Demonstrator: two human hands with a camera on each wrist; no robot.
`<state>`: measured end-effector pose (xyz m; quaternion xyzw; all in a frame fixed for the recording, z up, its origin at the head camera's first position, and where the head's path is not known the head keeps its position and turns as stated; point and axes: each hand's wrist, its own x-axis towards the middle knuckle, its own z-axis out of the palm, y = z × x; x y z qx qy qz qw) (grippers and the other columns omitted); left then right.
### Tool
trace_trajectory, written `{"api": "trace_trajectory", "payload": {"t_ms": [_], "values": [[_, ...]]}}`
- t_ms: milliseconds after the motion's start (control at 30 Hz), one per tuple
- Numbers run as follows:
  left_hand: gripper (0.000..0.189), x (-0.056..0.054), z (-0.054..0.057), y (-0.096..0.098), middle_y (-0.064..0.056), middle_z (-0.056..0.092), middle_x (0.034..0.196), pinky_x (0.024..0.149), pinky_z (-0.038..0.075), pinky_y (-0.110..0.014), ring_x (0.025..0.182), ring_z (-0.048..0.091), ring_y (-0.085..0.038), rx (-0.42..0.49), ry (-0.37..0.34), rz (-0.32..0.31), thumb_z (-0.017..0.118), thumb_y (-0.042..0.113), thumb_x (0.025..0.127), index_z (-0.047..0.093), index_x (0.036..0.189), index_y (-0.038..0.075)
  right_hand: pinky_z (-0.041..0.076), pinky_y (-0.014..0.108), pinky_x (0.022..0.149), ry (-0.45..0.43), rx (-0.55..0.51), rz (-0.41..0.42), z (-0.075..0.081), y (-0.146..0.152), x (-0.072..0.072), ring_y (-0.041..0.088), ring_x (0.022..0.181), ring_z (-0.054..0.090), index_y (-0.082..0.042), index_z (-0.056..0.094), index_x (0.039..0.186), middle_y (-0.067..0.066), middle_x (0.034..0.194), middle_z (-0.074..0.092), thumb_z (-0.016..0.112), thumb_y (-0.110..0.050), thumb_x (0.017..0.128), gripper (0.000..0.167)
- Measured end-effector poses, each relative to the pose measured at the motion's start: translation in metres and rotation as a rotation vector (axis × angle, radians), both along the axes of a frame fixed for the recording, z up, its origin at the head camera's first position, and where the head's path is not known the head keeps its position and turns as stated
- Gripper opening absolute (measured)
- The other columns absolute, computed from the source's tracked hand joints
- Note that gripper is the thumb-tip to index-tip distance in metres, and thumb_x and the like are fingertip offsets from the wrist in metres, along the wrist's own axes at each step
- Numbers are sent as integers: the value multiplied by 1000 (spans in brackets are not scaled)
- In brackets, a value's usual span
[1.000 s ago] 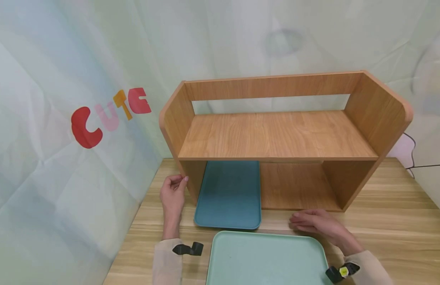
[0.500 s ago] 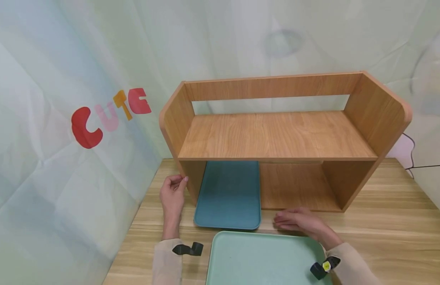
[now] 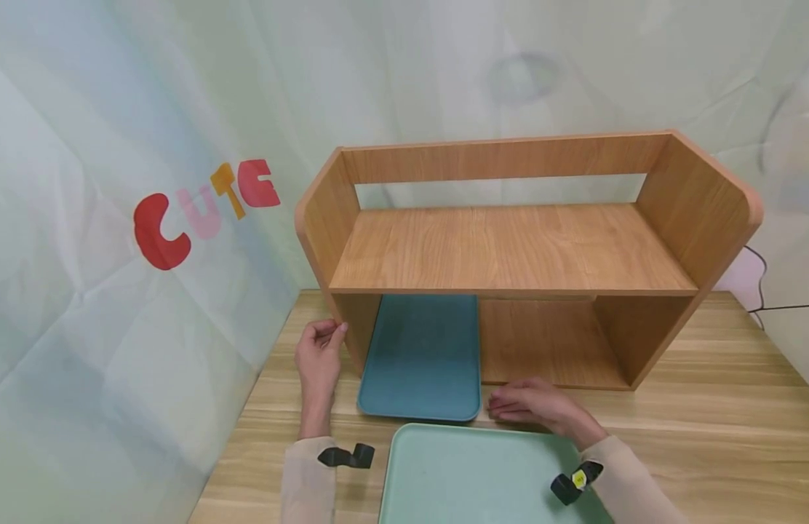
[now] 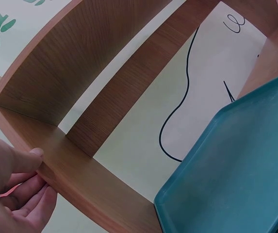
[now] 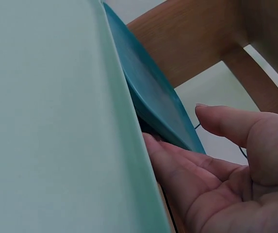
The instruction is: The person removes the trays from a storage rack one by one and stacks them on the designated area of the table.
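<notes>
My left hand pinches the front edge of the wooden shelf's left side panel, thumb on one face and fingers on the other. Inside the lower level, at its left end, lies a dark blue tray whose front part sticks out past the shelf. My right hand is beside that tray's front right corner, palm inward and fingers stretched out. In the right wrist view its fingertips reach the gap between the blue tray and a light green tray; whether they touch the blue rim is hard to tell.
The two-level wooden shelf stands at the back of the wood-grain table. Directly in front of the blue tray lies the light green tray, under my right forearm. A printed cloth hangs behind and on the left.
My right hand has slid left along the shelf's front to the blue tray's corner. My left hand keeps its place on the side panel, and both trays stay put.
</notes>
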<state>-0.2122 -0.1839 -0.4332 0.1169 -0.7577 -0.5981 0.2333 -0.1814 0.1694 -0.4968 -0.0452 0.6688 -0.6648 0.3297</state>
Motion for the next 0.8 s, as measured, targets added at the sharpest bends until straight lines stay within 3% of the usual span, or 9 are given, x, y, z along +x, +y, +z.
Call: {"api": "trace_trajectory", "payload": {"t_ms": [433, 800], "values": [[22, 0, 0, 1, -14, 63, 101, 74, 48, -9, 86, 61, -9, -3, 0, 4, 68, 11, 89, 60, 103, -3, 56, 37, 86, -1, 44, -10, -2, -25, -2, 22, 92, 69, 13, 55, 120, 13, 102, 70, 61, -22, 94, 44], [22, 0, 0, 0, -14, 62, 102, 74, 48, -9, 91, 61, -17, 9, -2, 3, 67, 10, 89, 59, 104, -3, 56, 36, 85, -24, 72, -45, -2, -32, -3, 20, 90, 68, 13, 53, 121, 12, 102, 69, 61, -17, 94, 41]]}}
